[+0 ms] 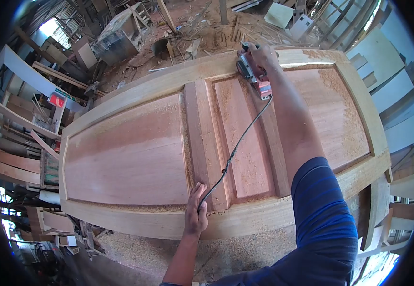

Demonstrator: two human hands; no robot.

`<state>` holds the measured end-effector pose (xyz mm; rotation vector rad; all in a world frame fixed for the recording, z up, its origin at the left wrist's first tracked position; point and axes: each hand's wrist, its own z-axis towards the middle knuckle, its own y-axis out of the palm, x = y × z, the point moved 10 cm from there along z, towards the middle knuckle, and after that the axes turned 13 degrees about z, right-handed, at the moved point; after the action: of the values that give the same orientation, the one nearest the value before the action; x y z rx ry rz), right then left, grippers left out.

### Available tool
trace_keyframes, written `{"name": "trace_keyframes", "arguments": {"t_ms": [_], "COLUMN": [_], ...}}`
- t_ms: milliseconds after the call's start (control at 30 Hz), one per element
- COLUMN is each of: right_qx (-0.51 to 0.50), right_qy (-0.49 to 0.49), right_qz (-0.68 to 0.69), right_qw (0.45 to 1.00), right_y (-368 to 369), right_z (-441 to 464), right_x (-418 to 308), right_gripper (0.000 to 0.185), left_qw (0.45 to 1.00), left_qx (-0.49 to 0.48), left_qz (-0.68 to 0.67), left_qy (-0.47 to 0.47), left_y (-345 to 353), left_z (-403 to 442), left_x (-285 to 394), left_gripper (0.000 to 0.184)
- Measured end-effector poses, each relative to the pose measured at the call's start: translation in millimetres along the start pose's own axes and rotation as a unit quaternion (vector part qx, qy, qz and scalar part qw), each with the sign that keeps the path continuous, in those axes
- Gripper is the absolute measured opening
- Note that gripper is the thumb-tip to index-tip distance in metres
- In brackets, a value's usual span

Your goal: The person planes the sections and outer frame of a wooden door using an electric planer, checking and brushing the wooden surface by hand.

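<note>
A panelled wooden door point(135, 152) lies flat in front of me, with wood shavings along its recesses. My right hand point(265, 59) grips a red corded electric planer point(254, 76) at the door's far side, where a crosspiece meets the far rail. The planer's black power cord point(235, 148) runs back across the narrow middle panel to my left hand point(196, 210). That hand rests at the near rail, and the cord passes between its thumb and fingers. Where the cord goes beyond the hand is hidden.
Sawdust point(169, 252) covers the surface below the near edge. Scrap wood point(235, 33) litters the ground beyond the door. Boards point(383, 62) lean at the right, and curved wooden pieces point(16, 164) stand at the left, near a red container point(56, 100).
</note>
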<state>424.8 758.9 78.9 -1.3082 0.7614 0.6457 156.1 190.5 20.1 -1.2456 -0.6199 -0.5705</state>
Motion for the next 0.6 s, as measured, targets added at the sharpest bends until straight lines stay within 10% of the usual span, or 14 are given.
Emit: {"name": "trace_keyframes", "arguments": {"t_ms": [333,600], "right_qx": [-0.058,-0.02], "right_qy": [0.048,0.045], "right_qz": [0.036,0.072], "right_qw": [0.997,0.996], "right_y": [-78.1,-169.0], "right_z": [-175.5,-356.1], "right_x": [50.1,56.0], "right_gripper": [0.072,0.049], "left_qw": [0.989,0.965], "left_qx": [0.101,0.165], "left_qz": [-0.105,-0.183], "left_qy": [-0.01,-0.092], "left_y": [-18.5,-22.6], "left_z": [-4.9,-18.5], "left_x": [-11.5,-38.6], "left_gripper": [0.059,0.074]}}
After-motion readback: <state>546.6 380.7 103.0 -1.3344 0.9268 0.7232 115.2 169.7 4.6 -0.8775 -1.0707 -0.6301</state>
